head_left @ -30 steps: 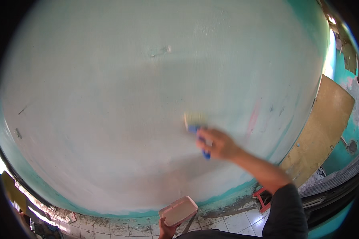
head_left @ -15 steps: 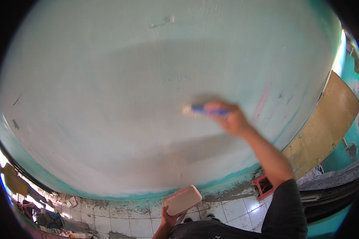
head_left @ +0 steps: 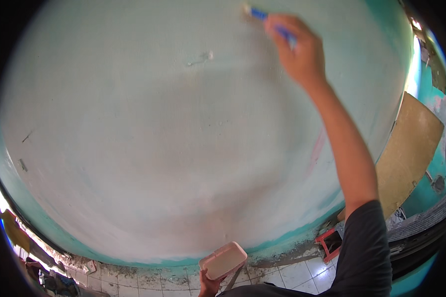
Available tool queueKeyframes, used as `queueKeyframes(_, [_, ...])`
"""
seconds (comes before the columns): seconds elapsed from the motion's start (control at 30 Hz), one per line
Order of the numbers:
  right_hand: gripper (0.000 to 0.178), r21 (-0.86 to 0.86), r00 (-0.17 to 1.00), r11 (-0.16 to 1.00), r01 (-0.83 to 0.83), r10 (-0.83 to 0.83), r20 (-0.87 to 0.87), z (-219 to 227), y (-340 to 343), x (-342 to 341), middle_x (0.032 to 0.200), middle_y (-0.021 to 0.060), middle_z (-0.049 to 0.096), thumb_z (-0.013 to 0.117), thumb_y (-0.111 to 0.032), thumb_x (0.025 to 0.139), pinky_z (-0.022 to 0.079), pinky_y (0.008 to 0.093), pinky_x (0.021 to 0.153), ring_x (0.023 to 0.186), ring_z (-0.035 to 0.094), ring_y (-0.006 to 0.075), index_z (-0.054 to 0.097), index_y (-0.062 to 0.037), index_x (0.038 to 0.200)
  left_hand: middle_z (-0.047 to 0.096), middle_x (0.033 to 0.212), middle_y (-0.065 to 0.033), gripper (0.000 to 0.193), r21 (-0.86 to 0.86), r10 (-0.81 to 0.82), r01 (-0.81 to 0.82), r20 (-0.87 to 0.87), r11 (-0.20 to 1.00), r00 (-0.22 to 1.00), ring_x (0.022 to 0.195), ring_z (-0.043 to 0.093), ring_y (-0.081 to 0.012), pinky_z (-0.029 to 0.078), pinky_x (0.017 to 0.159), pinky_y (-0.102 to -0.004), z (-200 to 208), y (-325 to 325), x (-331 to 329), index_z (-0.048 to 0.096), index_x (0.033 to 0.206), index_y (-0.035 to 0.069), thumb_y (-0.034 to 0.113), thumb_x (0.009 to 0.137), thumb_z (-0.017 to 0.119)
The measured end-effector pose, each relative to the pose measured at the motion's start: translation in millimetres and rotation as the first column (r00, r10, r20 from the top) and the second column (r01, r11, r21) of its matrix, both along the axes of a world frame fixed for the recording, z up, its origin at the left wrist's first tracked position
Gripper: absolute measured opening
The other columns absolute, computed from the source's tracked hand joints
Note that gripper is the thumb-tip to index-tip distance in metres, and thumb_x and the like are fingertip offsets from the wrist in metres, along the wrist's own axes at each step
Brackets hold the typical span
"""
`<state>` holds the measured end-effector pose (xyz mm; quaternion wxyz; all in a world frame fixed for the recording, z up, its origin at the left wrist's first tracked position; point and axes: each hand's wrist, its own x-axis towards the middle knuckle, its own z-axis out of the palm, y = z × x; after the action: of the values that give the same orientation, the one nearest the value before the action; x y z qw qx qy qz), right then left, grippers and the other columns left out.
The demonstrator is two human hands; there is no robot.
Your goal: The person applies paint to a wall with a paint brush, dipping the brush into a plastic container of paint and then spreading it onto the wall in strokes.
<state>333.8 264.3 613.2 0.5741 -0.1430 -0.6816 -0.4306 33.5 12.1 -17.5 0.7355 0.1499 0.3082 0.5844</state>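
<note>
My right hand [head_left: 302, 52] is raised high in front of the wall [head_left: 148, 138], its fingers wrapped round a paintbrush [head_left: 259, 15] with a blue handle and pale bristles. The bristle end is at the upper part of the wall; whether it touches is hard to tell. Whitish paint covers most of the wall, with turquoise showing along its lower and right edges. Low down, my left hand [head_left: 209, 284] grips a pink plastic tub [head_left: 244, 256] by its near left side. Pale, whitish paint lies inside the tub.
A tan board [head_left: 409, 148] leans at the right, above dark stacked corrugated sheets [head_left: 421, 218]. A red stool [head_left: 327, 245] stands on the white tiled floor [head_left: 292, 274] near the wall's foot. Assorted clutter [head_left: 57, 282] lies at the lower left.
My right hand has swept the paintbrush upward from the middle of the wall to near its top. The view has tilted up slightly; my left hand still holds the tub low down.
</note>
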Motion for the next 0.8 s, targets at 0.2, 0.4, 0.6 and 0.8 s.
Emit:
queueKeyframes(0.2, [0.032, -0.255, 0.97, 0.967, 0.027, 0.036, 0.24, -249, -23, -18, 0.118, 0.0163, 0.071, 0.082, -0.012, 0.084, 0.061, 0.0432, 0.089, 0.104, 0.072, 0.0342, 0.074, -0.0184, 0.115, 0.045, 0.153, -0.017, 0.08, -0.007, -0.007, 0.007, -0.034, 1.0, 0.999, 0.14, 0.045, -0.0416, 0.037, 0.11, -0.063, 7, -2, -2, 0.035, 0.156, 0.012, 0.052, 0.089, 0.05])
queueKeyframes(0.4, [0.019, -0.865, 0.94, 0.489, 0.112, 0.23, 0.252, -463, -66, -35, 0.11, 0.0099, 0.072, 0.072, -0.012, 0.091, 0.059, 0.0408, 0.086, 0.105, 0.071, 0.0305, 0.073, -0.0167, 0.109, 0.045, 0.153, -0.0172, 0.083, -0.055, -0.049, 0.047, -0.024, 0.997, 0.999, 0.14, 0.044, -0.0417, 0.037, 0.112, -0.0621, -6, 12, 0, 0.036, 0.157, 0.012, 0.055, 0.088, 0.051])
queueKeyframes(0.6, [0.017, -0.906, 0.94, 0.365, -0.212, 0.33, -0.087, -303, -35, -50, 0.113, 0.0127, 0.074, 0.069, -0.012, 0.097, 0.056, 0.0377, 0.091, 0.103, 0.072, 0.0303, 0.072, -0.0046, 0.111, 0.045, 0.153, -0.017, 0.082, -0.069, -0.02, 0.021, 0.019, 0.997, 1.0, 0.141, 0.044, -0.0411, 0.036, 0.113, -0.0622, -7, 9, -6, 0.036, 0.156, 0.012, 0.053, 0.087, 0.053])
queueKeyframes(0.8, [0.018, -0.689, 0.943, 0.655, -0.31, 0.305, -0.133, -25, -21, -13, 0.112, 0.0032, 0.072, 0.069, -0.011, 0.099, 0.052, 0.0288, 0.097, 0.104, 0.065, 0.0111, 0.071, -0.0012, 0.114, 0.047, 0.152, -0.0166, 0.082, -0.027, 0.001, -0.001, -0.004, 1.0, 1.0, 0.14, 0.045, -0.0401, 0.037, 0.112, -0.0608, 0, 5, 2, 0.037, 0.156, 0.013, 0.053, 0.087, 0.054])
